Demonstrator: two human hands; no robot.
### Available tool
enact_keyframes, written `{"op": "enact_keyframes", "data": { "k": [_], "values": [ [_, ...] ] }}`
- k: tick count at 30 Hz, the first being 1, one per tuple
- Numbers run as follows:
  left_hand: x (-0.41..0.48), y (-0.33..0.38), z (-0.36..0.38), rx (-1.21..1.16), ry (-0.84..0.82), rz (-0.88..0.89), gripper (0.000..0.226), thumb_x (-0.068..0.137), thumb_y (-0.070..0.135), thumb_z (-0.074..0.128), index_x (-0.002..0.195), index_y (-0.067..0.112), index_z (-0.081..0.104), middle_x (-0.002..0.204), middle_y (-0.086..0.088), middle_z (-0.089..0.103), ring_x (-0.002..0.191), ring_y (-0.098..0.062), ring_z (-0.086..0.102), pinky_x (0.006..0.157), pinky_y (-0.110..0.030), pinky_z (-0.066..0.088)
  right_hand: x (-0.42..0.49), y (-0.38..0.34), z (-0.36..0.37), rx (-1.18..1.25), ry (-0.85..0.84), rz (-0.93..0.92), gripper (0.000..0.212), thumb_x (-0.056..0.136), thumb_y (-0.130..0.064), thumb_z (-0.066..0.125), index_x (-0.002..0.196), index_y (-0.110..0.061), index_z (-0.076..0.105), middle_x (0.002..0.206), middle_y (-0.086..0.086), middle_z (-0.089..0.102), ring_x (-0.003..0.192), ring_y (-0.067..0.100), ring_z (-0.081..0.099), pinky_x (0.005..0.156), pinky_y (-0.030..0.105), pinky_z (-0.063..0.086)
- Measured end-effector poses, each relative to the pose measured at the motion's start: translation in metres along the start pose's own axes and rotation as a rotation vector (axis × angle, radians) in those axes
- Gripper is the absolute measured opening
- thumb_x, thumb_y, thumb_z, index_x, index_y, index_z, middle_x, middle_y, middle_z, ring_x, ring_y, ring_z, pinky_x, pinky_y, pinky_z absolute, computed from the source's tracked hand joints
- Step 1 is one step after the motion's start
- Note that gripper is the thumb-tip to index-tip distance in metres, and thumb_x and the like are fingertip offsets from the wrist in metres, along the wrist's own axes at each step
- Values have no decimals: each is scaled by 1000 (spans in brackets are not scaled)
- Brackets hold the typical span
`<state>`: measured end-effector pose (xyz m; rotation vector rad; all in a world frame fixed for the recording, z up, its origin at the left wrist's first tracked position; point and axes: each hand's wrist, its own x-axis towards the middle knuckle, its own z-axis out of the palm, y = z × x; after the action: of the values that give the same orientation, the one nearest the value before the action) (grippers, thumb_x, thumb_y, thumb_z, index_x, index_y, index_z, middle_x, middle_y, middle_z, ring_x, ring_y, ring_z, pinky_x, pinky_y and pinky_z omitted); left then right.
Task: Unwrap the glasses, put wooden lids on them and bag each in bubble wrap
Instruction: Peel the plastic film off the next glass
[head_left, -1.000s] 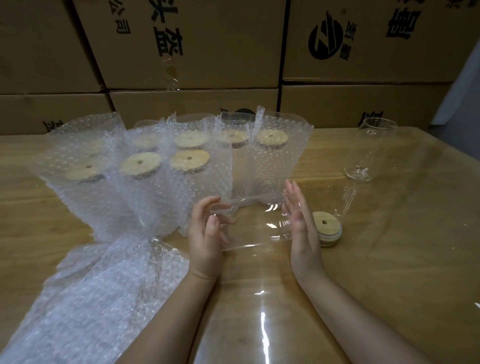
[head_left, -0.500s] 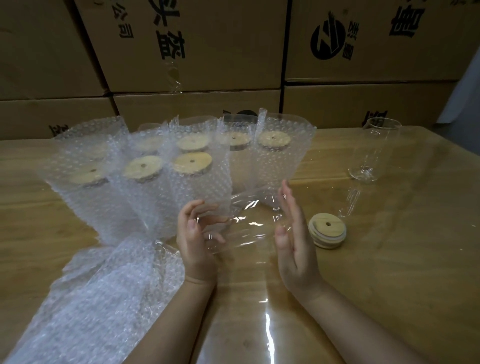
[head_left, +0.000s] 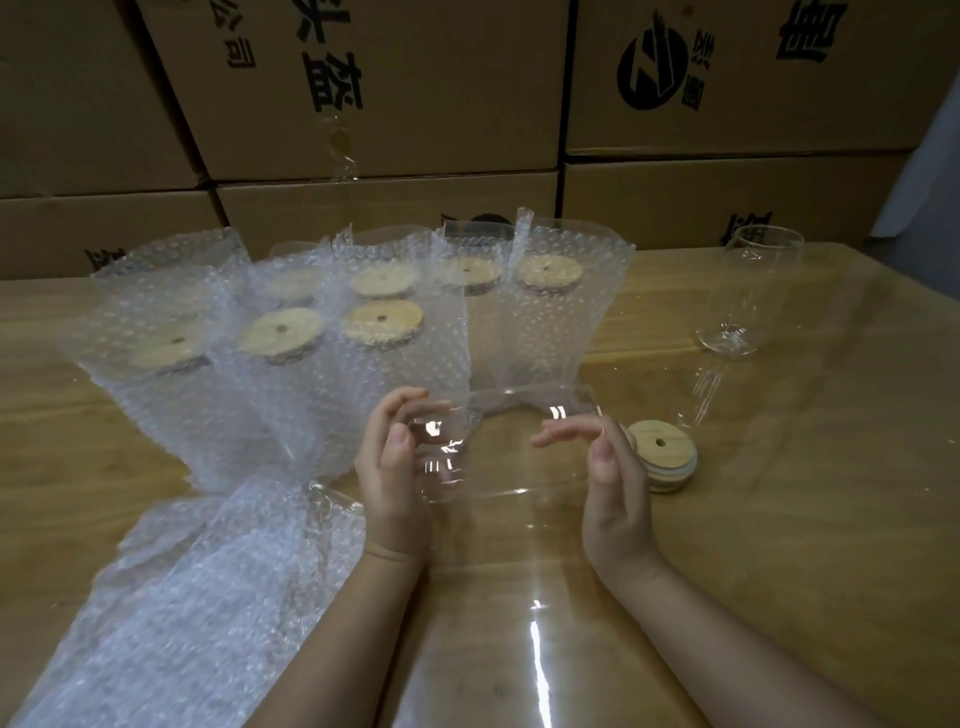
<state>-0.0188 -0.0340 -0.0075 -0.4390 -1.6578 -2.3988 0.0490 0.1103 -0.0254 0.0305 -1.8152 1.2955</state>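
Wooden table (head_left: 779, 519), left hand (head_left: 395, 467) gripping clear glass (head_left: 509, 457) sideways, right hand (head_left: 613, 478), flat earlier, now curled round it

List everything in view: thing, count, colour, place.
Bubble-wrapped glasses with round wooden lids: at least seven, clear and tan, table's far left.
Loose bubble-wrap bags: a pile, clear, near left.
Clear glass tumbler lying sideways: one, clear, held at centre.
Upright empty clear glass: one, clear, far right.
Loose round wooden lid: one, tan, right of centre.
Cardboard boxes: stacked, brown, behind table.
Wooden table: one, tan, under everything.
Left hand: grips lying tumbler's left end.
Right hand: curled round right end.
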Motion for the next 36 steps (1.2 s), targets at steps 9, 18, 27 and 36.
{"op": "enact_keyframes", "data": {
  "k": [9, 18, 27, 36],
  "values": [
    [0, -8, 5, 12, -46, 16, 45, 74, 49, 47, 104, 16, 55, 92, -12, 64, 67, -31, 61, 42, -25, 44, 2, 2, 1, 218, 35, 36, 24, 92, -35, 43, 113, -29, 54, 113, -3, 64, 109, 18, 59, 96, 34, 43],
    [-3, -13, 3, 83, 83, 168, 36, 80, 47, 43, 107, 25, 54, 103, -19, 61, 87, -39, 63, 58, -38, 51, 5, 6, -4, 16, 71, 55, 24, 91, -32, 42, 78, -17, 57, 113, -4, 47, 109, -1, 48, 92, 20, 38],
    [-2, -7, 2, 19, 73, 144, 38, 79, 45, 45, 107, 20, 54, 99, -11, 62, 71, -17, 65, 43, -22, 46, 9, 12, 4, 266, -74, 397, 65, 83, -61, 30, 89, -10, 69, 114, -4, 65, 112, 11, 58, 94, 37, 45],
    [0, -7, -3, 79, -35, 108, 41, 78, 44, 47, 106, 16, 57, 95, -9, 65, 67, -19, 64, 41, -25, 44, 13, 4, 0, 324, -61, 436, 60, 80, -63, 35, 107, -20, 68, 112, -6, 69, 104, 6, 63, 81, 23, 49]
  ]
}}
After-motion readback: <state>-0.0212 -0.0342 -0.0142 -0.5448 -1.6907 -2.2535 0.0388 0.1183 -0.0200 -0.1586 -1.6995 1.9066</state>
